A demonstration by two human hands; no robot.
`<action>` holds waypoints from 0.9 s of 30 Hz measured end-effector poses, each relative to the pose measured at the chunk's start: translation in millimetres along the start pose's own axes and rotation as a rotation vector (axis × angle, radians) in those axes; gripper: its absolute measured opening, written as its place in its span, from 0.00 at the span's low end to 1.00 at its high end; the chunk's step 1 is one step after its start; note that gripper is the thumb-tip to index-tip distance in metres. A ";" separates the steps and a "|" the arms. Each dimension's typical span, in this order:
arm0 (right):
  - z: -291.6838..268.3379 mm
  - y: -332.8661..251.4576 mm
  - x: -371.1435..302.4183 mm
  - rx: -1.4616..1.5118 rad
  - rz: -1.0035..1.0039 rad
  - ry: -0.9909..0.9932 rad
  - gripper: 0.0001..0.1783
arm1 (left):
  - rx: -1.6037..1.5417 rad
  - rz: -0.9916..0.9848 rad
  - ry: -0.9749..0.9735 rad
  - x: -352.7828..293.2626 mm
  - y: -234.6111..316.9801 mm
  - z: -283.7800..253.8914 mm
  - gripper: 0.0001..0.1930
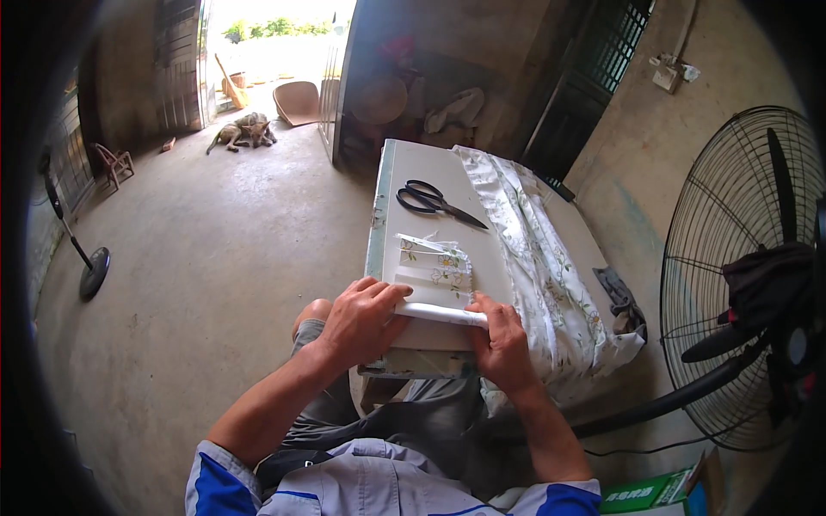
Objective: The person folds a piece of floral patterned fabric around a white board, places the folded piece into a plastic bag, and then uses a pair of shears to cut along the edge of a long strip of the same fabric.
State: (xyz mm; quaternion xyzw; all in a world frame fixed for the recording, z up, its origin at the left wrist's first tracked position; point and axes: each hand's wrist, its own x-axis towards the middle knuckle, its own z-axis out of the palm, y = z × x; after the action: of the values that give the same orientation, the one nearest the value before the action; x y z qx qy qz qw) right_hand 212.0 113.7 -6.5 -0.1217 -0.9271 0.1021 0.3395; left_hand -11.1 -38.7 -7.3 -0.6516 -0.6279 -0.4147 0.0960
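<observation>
Between my two hands a white floral cloth (440,313) is folded into a narrow strip at the near end of the table (428,337). My left hand (366,316) is closed on the strip's left end, thumb along the top. Its right end is pinched by my right hand (502,337). Just beyond the strip lies a flat piece of floral cloth (436,268) with a frayed edge. Black-handled scissors (440,205) rest farther back, blades pointing right. A long bunched length of floral fabric (538,258) runs down the table's right side and hangs over the near edge.
A crumpled grey cloth (618,297) sits at the table's right edge. Close on my right stands a large black fan (740,284), dark cloth hung on it. A green box (647,492) is below. Across the floor are a round-based stand (95,273) and a lying dog (244,132).
</observation>
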 end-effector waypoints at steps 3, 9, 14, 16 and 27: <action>5.1 0.0 3.5 0.011 0.088 0.037 0.26 | 0.016 -0.046 0.012 3.2 -3.4 2.9 0.20; 11.7 -2.1 18.0 0.109 0.349 0.090 0.32 | 0.041 -0.164 -0.036 15.8 -5.7 6.7 0.26; 17.5 1.6 23.1 0.078 0.312 0.131 0.34 | 0.070 -0.238 -0.100 26.3 -11.1 6.4 0.32; 18.5 0.6 25.7 0.108 0.354 0.113 0.34 | 0.060 -0.319 -0.198 31.3 -13.7 5.0 0.35; 20.9 5.2 33.5 -0.178 0.159 0.082 0.12 | 0.287 -0.307 -0.240 49.1 4.5 -11.8 0.34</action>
State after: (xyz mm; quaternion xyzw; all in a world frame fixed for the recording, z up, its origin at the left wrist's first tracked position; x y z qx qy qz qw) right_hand 174.4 126.3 -3.4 -0.2286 -0.9051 0.0411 0.3561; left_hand -18.5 -10.9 34.4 -0.5728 -0.7789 -0.2507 0.0482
